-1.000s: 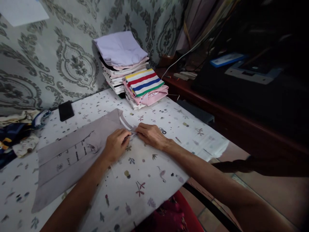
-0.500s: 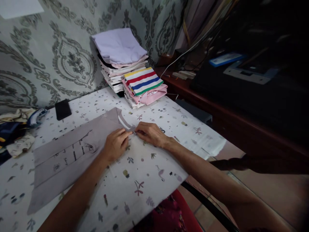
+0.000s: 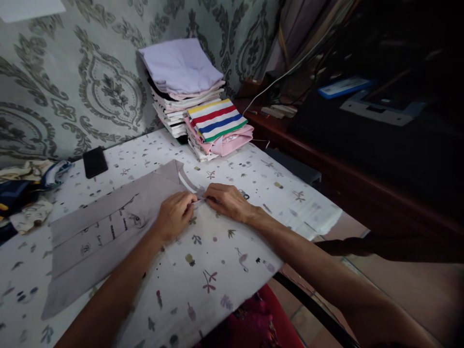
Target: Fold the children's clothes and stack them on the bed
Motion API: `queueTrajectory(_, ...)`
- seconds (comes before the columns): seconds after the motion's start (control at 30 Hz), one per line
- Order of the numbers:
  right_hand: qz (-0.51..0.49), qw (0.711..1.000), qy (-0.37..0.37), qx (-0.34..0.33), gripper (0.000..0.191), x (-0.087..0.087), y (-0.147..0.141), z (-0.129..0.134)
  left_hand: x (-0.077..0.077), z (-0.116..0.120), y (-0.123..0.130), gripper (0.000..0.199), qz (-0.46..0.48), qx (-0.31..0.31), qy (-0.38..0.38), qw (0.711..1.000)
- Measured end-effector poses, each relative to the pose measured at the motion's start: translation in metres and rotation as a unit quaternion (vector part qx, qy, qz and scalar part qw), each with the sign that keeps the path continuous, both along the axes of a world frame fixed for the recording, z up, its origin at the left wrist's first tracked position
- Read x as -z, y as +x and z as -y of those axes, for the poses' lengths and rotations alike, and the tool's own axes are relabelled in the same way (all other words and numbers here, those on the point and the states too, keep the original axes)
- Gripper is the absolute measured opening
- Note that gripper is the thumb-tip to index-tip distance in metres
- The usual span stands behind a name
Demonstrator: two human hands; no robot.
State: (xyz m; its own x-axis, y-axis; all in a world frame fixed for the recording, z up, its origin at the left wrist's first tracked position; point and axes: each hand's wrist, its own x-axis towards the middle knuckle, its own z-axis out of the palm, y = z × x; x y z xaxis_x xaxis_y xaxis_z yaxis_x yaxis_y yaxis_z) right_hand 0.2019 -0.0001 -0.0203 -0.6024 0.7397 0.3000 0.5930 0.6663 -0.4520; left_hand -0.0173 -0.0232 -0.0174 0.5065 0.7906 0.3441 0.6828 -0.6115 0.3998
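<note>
A grey T-shirt [image 3: 83,237] with dark printed lettering lies flat on the patterned table cover [image 3: 221,261], its sides folded inward. Its neckline points toward the folded piles. At the near end of the collar, my left hand [image 3: 176,215] pinches the fabric between thumb and fingers. Right beside it, my right hand [image 3: 228,200] also has its fingertips closed on the collar edge. The bit of cloth between both sets of fingertips is mostly hidden.
A tall stack of folded clothes [image 3: 181,67] stands against the wall, with a shorter striped-topped pile [image 3: 217,121] in front. A black phone [image 3: 94,163] lies near the wall. Crumpled clothes [image 3: 29,193] sit at far left. A dark wooden desk [image 3: 326,179] adjoins on the right.
Little differs: the view has shifted slightly, and my left fingers have curled a bit more at the collar. The T-shirt stays in place.
</note>
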Motion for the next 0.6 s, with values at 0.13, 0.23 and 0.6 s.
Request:
queueTrajectory(0.13, -0.005, 0.999, -0.031, -0.029, 0.020, -0.005, 0.006, -0.001, -0.001, -0.001, 0.000, 0.021, -0.003, 0.011, 0.002, 1.000)
queueTrajectory(0.23, 0.004, 0.998, -0.051, -0.031, 0.020, -0.008, 0.007, -0.002, 0.001, -0.002, -0.001, 0.024, -0.012, 0.029, 0.021, 0.999)
queueTrajectory(0.6, 0.043, 0.994, -0.101, 0.012, 0.013, -0.016, -0.001, 0.000, 0.000, 0.001, -0.003, 0.033, -0.053, 0.052, 0.025, 0.997)
